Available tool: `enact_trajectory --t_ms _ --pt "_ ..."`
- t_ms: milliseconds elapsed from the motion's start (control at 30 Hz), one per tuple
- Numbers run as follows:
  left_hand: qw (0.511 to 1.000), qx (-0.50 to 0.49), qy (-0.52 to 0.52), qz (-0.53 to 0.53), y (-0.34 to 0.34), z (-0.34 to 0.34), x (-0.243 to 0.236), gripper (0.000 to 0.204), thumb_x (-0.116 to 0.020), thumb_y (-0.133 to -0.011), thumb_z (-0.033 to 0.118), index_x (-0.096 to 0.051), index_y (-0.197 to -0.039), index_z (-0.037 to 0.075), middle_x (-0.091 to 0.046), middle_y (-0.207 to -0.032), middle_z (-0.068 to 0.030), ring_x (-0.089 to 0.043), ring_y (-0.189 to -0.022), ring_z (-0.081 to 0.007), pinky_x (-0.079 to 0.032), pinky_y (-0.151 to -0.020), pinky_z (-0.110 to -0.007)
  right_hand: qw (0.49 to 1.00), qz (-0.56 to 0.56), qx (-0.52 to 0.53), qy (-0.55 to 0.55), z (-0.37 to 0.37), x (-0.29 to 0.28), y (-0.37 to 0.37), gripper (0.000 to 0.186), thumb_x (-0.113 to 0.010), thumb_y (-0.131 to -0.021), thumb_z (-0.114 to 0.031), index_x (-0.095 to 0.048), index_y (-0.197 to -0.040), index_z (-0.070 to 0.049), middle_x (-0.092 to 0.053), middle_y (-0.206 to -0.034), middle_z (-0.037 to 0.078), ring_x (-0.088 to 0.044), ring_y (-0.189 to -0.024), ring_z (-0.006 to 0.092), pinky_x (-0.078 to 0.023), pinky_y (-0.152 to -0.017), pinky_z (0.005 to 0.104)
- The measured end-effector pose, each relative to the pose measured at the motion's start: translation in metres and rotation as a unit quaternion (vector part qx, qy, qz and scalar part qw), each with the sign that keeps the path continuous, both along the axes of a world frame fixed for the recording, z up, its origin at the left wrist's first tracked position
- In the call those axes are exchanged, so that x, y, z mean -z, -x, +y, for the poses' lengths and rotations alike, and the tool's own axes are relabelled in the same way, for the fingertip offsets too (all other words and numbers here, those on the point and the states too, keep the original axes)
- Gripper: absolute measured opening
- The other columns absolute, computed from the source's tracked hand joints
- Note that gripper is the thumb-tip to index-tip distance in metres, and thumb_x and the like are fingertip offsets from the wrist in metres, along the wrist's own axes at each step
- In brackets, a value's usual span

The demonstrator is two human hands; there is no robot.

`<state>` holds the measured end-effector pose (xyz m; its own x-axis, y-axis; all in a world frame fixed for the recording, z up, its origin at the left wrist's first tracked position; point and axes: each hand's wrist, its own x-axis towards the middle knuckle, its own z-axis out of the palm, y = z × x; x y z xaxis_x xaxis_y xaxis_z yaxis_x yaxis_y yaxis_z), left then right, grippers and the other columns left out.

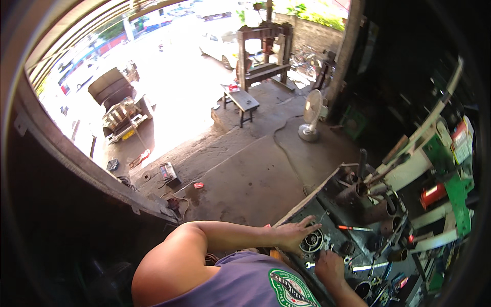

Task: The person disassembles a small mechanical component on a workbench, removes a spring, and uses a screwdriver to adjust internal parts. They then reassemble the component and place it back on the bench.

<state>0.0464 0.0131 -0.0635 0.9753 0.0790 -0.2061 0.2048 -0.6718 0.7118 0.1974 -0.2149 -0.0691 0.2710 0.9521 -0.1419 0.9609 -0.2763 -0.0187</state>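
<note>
The left hand (292, 234) lay flat with its fingers spread, palm pressing the left edge of a round, ribbed metal part (312, 240) that sat on the near end of the cluttered counter (327, 215). The part lay face up, its axis pointing straight toward the camera; being round, it showed no long axis across the counter. Just right and nearer, the right hand (329, 266) was curled, though I cannot tell whether it pinched anything. A spanner (308, 265) lay beside it, a red-handled screwdriver (353, 228) farther right, then metal cylinders (381, 211). With only a flat palm steadying it, the part could probably skid or spin among loose tools and knock small pieces off the counter's edge.
</note>
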Motion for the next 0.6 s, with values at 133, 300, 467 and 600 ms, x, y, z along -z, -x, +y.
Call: enact_trajectory --t_ms 133,300,467,600 --pt "0.998 0.021 -0.056 0.025 -0.005 0.006 0.005 0.139 -0.096 -0.076 0.062 -0.019 -0.181 0.014 -0.018 -0.183 -0.0321 -0.045 -0.156 -0.0572 -0.048 -0.125 -0.06 0.998 0.054 0.017 0.026 0.003 -0.01 -0.001 0.024 -0.065 -0.102 -0.027 -0.077 -0.094 -0.008 -0.079 -0.085 0.014 -0.079 -0.079 0.0392 -0.062 -0.067 0.0524" --pt "0.996 -0.004 -0.089 -0.004 -0.015 0.001 0.002 0.137 -0.106 -0.066 0.045 -0.033 -0.175 0.009 -0.025 -0.179 -0.0312 -0.038 -0.162 -0.0514 -0.042 -0.132 -0.052 0.997 0.067 -0.028 -0.011 -0.005 -0.005 -0.001 0.021 -0.064 -0.101 -0.025 -0.071 -0.098 -0.006 -0.073 -0.099 0.017 -0.076 -0.087 0.033 -0.061 -0.075 0.049" --pt "0.996 -0.031 -0.072 0.039 -0.02 -0.011 -0.009 0.137 -0.107 -0.065 0.043 -0.034 -0.175 0.008 -0.027 -0.18 -0.0283 -0.042 -0.161 -0.0479 -0.046 -0.129 -0.053 0.997 0.071 0.003 -0.018 -0.014 0.014 -0.003 0.022 -0.063 -0.1 -0.024 -0.072 -0.103 -0.004 -0.076 -0.093 0.013 -0.078 -0.085 0.0353 -0.061 -0.074 0.0501" --pt "0.995 -0.036 -0.081 0.043 -0.023 -0.013 -0.009 0.134 -0.107 -0.067 0.039 -0.034 -0.175 0.008 -0.026 -0.181 -0.026 -0.047 -0.158 -0.0472 -0.049 -0.127 -0.052 0.995 0.029 -0.009 -0.098 -0.015 0.015 0.001 0.026 -0.065 -0.099 -0.025 -0.074 -0.11 -0.004 -0.077 -0.091 0.012 -0.078 -0.085 0.0346 -0.061 -0.075 0.0495"
